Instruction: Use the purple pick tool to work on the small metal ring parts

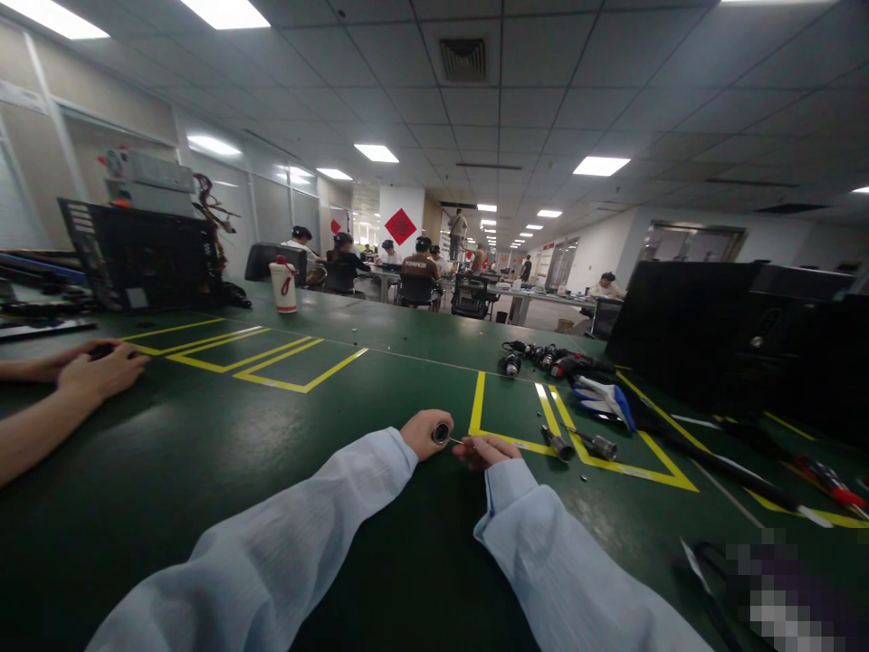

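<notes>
In the head view, my left hand [422, 435] is closed around a small dark cylinder with a metal rim [441, 434], its round end turned toward me. My right hand [490, 450] pinches a thin metal shaft [456, 441], whose tip points at the rim of the cylinder. Fingers cover the shaft's other end, and I cannot tell whether the tip touches. Right of my right hand, a metal cylinder [560, 446] and a second metal cylinder with a thin spindle [602, 446] lie on the green tabletop [380, 407].
At the left, another person's hands [101, 369] hold a small dark object. A blue-and-white glove [604, 400] lies beside dark cabled parts [543, 359]. Black cases [720, 335] stand at the right, near a red screwdriver [832, 480]. A paper cup [283, 288] stands toward the back.
</notes>
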A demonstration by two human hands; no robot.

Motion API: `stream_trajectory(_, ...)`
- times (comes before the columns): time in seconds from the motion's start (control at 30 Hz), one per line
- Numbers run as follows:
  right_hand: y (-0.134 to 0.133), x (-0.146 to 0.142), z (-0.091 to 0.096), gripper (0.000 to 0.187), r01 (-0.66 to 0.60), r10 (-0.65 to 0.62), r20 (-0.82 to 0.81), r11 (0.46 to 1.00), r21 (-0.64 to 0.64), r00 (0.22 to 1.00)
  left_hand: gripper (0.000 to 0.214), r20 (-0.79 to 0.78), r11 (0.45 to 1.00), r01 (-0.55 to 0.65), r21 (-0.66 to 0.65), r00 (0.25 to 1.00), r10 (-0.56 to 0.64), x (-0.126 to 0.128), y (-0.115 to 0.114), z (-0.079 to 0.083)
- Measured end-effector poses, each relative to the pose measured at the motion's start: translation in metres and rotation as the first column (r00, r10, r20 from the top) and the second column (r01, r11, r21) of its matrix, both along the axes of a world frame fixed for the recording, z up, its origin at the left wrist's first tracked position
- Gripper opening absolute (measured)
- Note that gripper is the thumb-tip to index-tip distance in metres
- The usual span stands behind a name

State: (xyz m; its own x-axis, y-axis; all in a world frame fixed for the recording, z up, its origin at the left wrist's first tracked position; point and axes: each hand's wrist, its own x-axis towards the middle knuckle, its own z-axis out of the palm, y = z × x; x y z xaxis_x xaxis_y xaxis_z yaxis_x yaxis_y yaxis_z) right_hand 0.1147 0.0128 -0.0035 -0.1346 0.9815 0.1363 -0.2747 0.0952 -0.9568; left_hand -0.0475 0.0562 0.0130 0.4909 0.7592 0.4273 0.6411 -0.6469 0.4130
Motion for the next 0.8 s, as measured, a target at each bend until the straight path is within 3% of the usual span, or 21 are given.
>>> stream_trajectory(0.23, 0.0014, 0.0006, -0.0006, 0.033, 0.003, -0.004, -0.036, 1.0, -0.019, 0.999, 0.005, 0.037, 1.0, -0.011, -0.008, 0.999, 0.011, 0.0, -0.0005, -0.0002)
stream_trajectory(0.57, -0.0008, 0.0015, 0.0022, 0.021, 0.013, -0.013, 0.041, 1.0, 0.017, 0.999, 0.013, -0.066, 1.0, -0.018, 0.016, 0.998, 0.019, 0.0015, 0.0009, -0.0014)
stream_trajectory(0.8, -0.0006, -0.0017, 0.0004, 0.03, -0.024, 0.024, 0.01, 1.0, 0.002, 1.0, 0.006, -0.004, 1.0, -0.015, -0.008, 1.0, 0.015, -0.0003, 0.0016, -0.0011)
